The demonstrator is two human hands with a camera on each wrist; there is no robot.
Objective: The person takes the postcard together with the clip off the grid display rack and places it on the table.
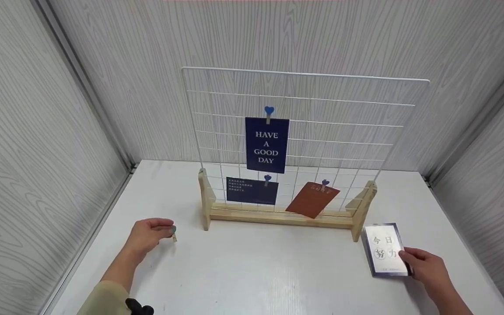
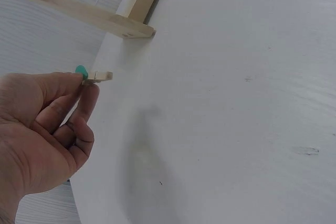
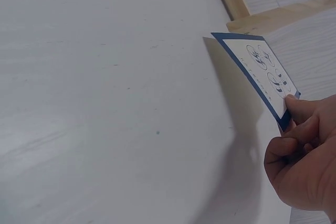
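Observation:
My left hand (image 1: pixel 149 236) pinches a small wooden clothespin (image 2: pixel 100 76) with a teal decoration on its end, above the table left of the stand. In the right wrist view, my right hand (image 3: pixel 310 156) grips a white card with a blue border (image 3: pixel 262 69) by one corner, thumb on its printed face. A white wire grid (image 1: pixel 344 109) stands upright in a wooden base (image 1: pixel 278 218). On it hang a dark blue "HAVE A GOOD DAY" card (image 1: pixel 266 146), a smaller navy card (image 1: pixel 252 194) and a tilted reddish-brown card (image 1: pixel 313 201), each under a blue heart clothespin.
The white table (image 1: pixel 252 271) is bounded by grey wood-grain panels (image 1: pixel 103 43) at the back and both sides. The base's wooden feet project toward me, the right foot (image 1: pixel 362 214) close to the held card. A black object (image 1: pixel 140 307) shows at my left sleeve.

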